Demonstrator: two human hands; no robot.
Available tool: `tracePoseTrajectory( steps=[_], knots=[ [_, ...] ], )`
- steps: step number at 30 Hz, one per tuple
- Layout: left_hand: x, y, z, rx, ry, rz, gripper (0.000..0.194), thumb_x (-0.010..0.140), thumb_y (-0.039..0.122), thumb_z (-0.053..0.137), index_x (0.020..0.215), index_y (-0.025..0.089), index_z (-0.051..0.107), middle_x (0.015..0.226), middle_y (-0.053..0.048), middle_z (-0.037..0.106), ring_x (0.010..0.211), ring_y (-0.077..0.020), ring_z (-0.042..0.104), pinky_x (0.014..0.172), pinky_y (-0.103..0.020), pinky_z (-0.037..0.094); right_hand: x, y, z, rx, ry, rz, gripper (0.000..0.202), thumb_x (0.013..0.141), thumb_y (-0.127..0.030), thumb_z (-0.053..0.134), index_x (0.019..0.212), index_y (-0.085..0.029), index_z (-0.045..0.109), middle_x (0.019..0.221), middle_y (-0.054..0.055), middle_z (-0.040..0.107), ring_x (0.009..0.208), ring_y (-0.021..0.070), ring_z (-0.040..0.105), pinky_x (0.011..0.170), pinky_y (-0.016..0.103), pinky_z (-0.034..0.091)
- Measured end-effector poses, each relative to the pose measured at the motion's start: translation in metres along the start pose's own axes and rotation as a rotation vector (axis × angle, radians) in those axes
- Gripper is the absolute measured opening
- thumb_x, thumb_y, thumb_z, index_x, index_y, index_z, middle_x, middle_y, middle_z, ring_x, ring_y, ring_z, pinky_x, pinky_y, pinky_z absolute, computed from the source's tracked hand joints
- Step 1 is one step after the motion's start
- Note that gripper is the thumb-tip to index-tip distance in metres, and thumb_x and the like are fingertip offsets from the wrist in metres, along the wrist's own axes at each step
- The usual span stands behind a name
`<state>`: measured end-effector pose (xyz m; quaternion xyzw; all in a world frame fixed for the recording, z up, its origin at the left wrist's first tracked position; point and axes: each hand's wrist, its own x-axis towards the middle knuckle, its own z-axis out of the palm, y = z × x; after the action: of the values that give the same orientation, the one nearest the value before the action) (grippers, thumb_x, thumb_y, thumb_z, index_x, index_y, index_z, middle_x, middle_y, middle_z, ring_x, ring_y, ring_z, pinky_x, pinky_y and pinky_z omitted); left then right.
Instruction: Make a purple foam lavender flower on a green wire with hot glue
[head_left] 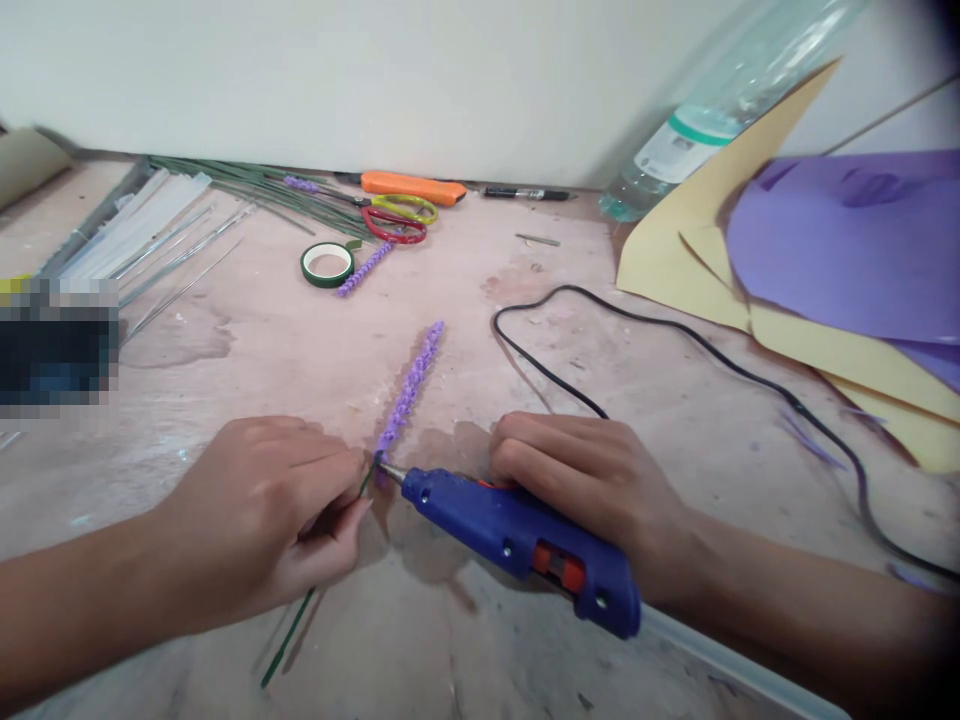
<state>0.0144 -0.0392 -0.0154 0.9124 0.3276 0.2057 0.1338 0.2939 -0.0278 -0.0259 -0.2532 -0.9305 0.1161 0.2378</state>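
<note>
Pinched between the thumb and fingers of my left hand (289, 500) is a thin green flower stem (289, 637). A purple paper flower spike (411, 390) tops this stem and slants up and to the right. My right hand (581, 475) is wrapped round a blue hot glue gun (480, 520), whose metal tip meets the base of the purple spike or lies right at it. A clear glue stick (735, 660) sticks out of the gun's back end. The gun's handle and trigger are mostly hidden by my right hand.
Green tape (306, 270), another purple strip (367, 268), scissors (397, 225), an orange cutter (412, 187) and a pen (527, 194) lie behind. Glue sticks (142, 225) and green wires (247, 185) are at left. A black cord (675, 325), bottle (682, 150) and yellow paper (675, 240) occupy the right.
</note>
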Motion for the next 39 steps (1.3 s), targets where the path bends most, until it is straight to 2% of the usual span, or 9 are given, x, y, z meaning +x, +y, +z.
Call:
tracePoseTrajectory(
  steps=[5, 19, 27, 32, 39],
  knots=[
    [-0.001, -0.0006, -0.0006, -0.003, -0.007, 0.001, 0.029, 0.09, 0.011, 0.051, 0.063, 0.02, 0.045, 0.055, 0.006, 0.047, 0.05, -0.011, 0.04, 0.052, -0.027, 0.03, 0.0002, 0.0005, 0.0002, 0.002, -0.004, -0.002, 0.019, 0.105, -0.027, 0.044, 0.087, -0.023, 0.04, 0.072, -0.003, 0.042, 0.06, 0.0142, 0.036, 0.055, 0.029, 0.027],
    [-0.0011, -0.0005, -0.0014, 0.003, -0.017, -0.008, 0.029, 0.09, 0.011, 0.052, 0.064, 0.02, 0.045, 0.056, 0.005, 0.047, 0.05, -0.0114, 0.04, 0.052, -0.027, 0.029, 0.0009, 0.0001, -0.0008, -0.004, -0.003, -0.012, 0.023, 0.108, -0.026, 0.034, 0.085, -0.023, 0.04, 0.069, -0.002, 0.042, 0.058, 0.0147, 0.035, 0.055, 0.03, 0.026],
    [-0.0005, 0.0001, -0.0019, -0.006, -0.04, -0.019, 0.028, 0.09, 0.012, 0.052, 0.064, 0.02, 0.045, 0.056, 0.005, 0.047, 0.05, -0.0115, 0.04, 0.052, -0.028, 0.03, 0.0008, -0.0004, -0.0007, -0.005, -0.005, -0.018, 0.021, 0.106, -0.025, 0.037, 0.086, -0.023, 0.041, 0.07, -0.002, 0.044, 0.059, 0.0149, 0.037, 0.055, 0.03, 0.027],
    [-0.0004, -0.0004, -0.0018, -0.016, -0.036, -0.015, 0.029, 0.09, 0.011, 0.053, 0.064, 0.02, 0.044, 0.056, 0.006, 0.047, 0.05, -0.0109, 0.04, 0.052, -0.027, 0.03, 0.0009, -0.0005, -0.0007, -0.015, -0.012, -0.019, 0.025, 0.108, -0.024, 0.031, 0.085, -0.023, 0.041, 0.071, -0.001, 0.046, 0.059, 0.0148, 0.038, 0.055, 0.03, 0.029],
    [-0.0004, -0.0013, -0.0001, -0.029, -0.042, -0.019, 0.027, 0.088, 0.01, 0.053, 0.064, 0.02, 0.044, 0.056, 0.006, 0.046, 0.051, -0.0105, 0.04, 0.053, -0.026, 0.03, 0.0017, -0.0003, -0.0004, -0.011, 0.0, -0.035, 0.025, 0.108, -0.022, 0.032, 0.086, -0.023, 0.042, 0.072, -0.001, 0.045, 0.061, 0.0151, 0.038, 0.056, 0.03, 0.03]
  ],
)
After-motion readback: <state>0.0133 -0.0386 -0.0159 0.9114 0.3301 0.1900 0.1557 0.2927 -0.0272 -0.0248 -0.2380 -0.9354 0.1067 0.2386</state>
